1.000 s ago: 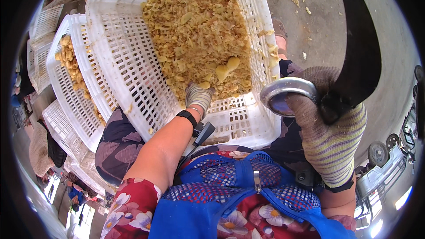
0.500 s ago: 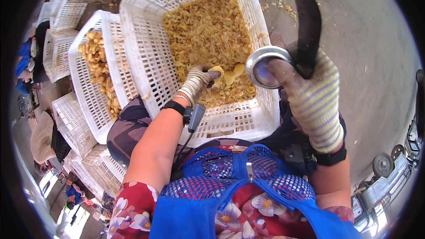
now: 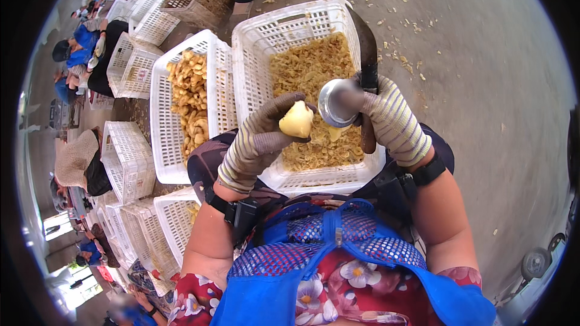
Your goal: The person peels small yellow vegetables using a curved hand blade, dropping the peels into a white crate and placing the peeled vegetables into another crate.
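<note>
My left hand [image 3: 257,139], in a striped glove with dark fingers, is closed around a pale yellow, peeled piece of ginger [image 3: 296,120]. It holds the piece above a white plastic crate [image 3: 251,63] that stands against my knees. Facing it, my gloved right hand [image 3: 394,118] grips a dark curved knife [image 3: 366,45], its blade pointing away from me. The same hand holds a shiny round metal cup [image 3: 328,105], with the thumb at its hollow. The cup and the ginger are close but apart. Brown and yellow peelings [image 3: 314,151] cover the crate's bottom.
Left of my crate stands another white crate [image 3: 162,139] of knobbly ginger roots [image 3: 188,96]. More crates [image 3: 125,160] are stacked further left, where co-workers [image 3: 84,48] sit. Scraps [image 3: 399,57] litter the concrete floor beyond the knife. A wheeled vehicle [image 3: 536,264] is at the right rim.
My left hand has risen out of the peelings with the ginger piece. The right hand has come inward, bringing knife and cup near it. The whole view has shifted.
</note>
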{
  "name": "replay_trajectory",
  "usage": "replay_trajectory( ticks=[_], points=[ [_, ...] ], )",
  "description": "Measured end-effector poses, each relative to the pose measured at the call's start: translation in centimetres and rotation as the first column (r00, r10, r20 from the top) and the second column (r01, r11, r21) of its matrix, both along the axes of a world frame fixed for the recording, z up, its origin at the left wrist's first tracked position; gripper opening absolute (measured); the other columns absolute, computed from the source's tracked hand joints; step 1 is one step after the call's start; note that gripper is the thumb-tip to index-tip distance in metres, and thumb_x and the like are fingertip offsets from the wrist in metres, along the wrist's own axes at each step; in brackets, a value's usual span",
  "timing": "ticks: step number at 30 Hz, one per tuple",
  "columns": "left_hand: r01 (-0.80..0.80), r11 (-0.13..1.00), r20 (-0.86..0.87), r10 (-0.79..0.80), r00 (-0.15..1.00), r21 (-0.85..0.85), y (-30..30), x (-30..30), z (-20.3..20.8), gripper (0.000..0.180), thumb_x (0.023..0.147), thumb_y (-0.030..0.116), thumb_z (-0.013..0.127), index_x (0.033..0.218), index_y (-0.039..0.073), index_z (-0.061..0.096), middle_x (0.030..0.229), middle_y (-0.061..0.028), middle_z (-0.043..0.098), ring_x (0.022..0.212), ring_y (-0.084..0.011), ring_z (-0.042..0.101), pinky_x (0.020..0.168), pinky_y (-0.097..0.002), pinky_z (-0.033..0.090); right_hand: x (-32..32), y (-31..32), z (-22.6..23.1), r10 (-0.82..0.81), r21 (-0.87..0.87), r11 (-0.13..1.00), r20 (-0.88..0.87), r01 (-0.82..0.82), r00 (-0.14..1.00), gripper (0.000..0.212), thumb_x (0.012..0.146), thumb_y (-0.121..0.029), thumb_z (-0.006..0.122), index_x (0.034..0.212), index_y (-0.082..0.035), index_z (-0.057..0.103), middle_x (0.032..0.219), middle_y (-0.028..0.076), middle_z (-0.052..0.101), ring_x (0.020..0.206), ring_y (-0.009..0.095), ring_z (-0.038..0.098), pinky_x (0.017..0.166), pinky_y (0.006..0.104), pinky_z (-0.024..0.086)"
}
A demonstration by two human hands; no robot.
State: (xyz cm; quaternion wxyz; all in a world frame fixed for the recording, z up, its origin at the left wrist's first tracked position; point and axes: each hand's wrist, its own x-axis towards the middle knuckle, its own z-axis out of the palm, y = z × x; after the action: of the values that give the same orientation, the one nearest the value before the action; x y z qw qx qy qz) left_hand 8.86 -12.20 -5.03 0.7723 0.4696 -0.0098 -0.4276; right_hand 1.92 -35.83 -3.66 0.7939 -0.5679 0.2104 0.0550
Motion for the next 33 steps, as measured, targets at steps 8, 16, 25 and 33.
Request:
replay_trajectory(
  ticks=[8, 16, 25, 33],
  points=[
    [-0.074, 0.995, 0.013, 0.075, 0.997, -0.061, 3.2, -3.7, 2.3, 0.079, 0.07, 0.008, 0.074, 0.143, 0.0, 0.044, 0.13, -0.0105, 0.057, 0.119, -0.0251, 0.058, 0.102, -0.0434, 0.05, -2.3, 5.2, -1.4, 0.1, 0.005, 0.995, 0.099, -0.101, 0.99, 0.034, 0.084, -0.026, 0.073, 0.103, 0.001, 0.063, 0.071, 0.002, 0.062, 0.037, 0.008, 0.045, 0.033, 0.0255, 0.033],
    [0.091, 0.995, 0.221, -0.098, 0.97, 0.043, 7.3, -5.7, 3.9, 0.079, 0.074, 0.011, 0.076, 0.145, 0.0, 0.042, 0.131, -0.0076, 0.055, 0.116, -0.0173, 0.054, 0.102, -0.0283, 0.042, -4.0, 8.5, 1.7, 0.175, -0.003, 0.984, 0.121, -0.176, 0.977, 0.031, 0.085, -0.026, 0.073, 0.1, 0.0, 0.065, 0.076, 0.002, 0.064, 0.043, 0.007, 0.05, 0.039, 0.023, 0.037],
    [0.032, 0.991, 0.642, -0.107, 0.759, 0.128, 9.5, -7.8, 5.2, 0.088, 0.076, 0.007, 0.077, 0.15, 0.003, 0.03, 0.139, -0.0138, 0.05, 0.125, -0.0249, 0.052, 0.106, -0.0353, 0.041, -6.2, 11.6, 5.3, 0.258, 0.133, 0.954, 0.091, -0.268, 0.962, 0.032, 0.088, -0.029, 0.07, 0.104, -0.002, 0.066, 0.089, 0.002, 0.066, 0.073, 0.008, 0.059, 0.066, 0.0239, 0.048],
    [-0.35, 0.865, 0.932, -0.321, 0.167, 0.36, 10.3, -9.0, 6.7, 0.095, 0.073, 0.023, 0.083, 0.151, 0.008, 0.03, 0.14, -0.0166, 0.05, 0.124, -0.0327, 0.053, 0.106, -0.041, 0.041, -6.8, 14.5, 4.9, 0.227, 0.293, 0.924, 0.096, -0.245, 0.969, 0.033, 0.09, -0.024, 0.069, 0.112, 0.0, 0.063, 0.099, 0.004, 0.067, 0.09, 0.012, 0.063, 0.083, 0.028, 0.051]
  ],
)
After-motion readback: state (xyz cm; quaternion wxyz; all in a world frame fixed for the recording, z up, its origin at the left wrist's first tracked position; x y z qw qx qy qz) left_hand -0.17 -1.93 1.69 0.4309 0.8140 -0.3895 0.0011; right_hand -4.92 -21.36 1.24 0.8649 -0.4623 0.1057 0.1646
